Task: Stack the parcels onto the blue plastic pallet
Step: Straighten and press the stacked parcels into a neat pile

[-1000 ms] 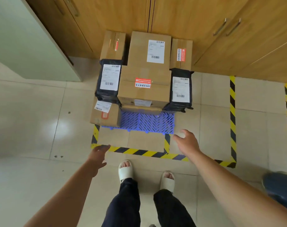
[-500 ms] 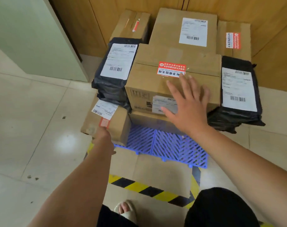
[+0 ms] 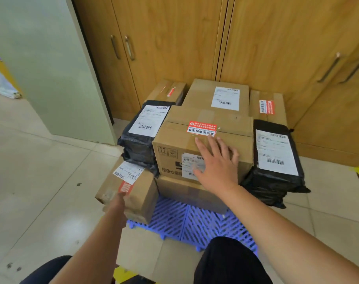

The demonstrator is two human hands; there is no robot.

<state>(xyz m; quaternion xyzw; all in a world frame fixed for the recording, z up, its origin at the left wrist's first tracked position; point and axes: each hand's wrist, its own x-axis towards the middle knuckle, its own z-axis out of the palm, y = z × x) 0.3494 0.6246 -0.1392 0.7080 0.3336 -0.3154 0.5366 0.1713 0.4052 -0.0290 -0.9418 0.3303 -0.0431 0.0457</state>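
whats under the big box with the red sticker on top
A flatter cardboard box lies under the big box, resting on the blue pallet. How far back it reaches is covered, partly by the right hand.

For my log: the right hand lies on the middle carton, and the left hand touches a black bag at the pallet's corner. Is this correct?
Not quite. In the head view the left hand touches a small carton, not a black bag. The right hand does lie on the middle carton, above the pallet.

We seem to be in an office storeroom. Wooden cabinets [image 3: 174, 48] line the wall, and labelled parcels [image 3: 203, 144] sit stacked on a tiled floor [image 3: 41, 181]
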